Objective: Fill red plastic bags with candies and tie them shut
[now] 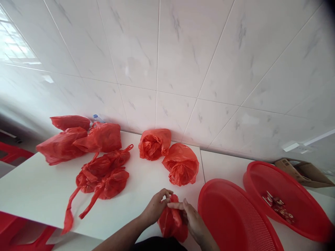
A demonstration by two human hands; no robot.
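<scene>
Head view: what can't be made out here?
In the head view:
Nearest bag: contents, hidden by its plastic.
Bottle: lower part, behind bags.
Near basket: near side, cut off by the bottom edge.
Small pieces in the far basket: too small to identify.

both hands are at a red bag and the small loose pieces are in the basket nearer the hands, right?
Not quite: the head view shows the small loose pieces in the farther basket, beside the cardboard box. The left hand and right hand are at a red bag.
</scene>
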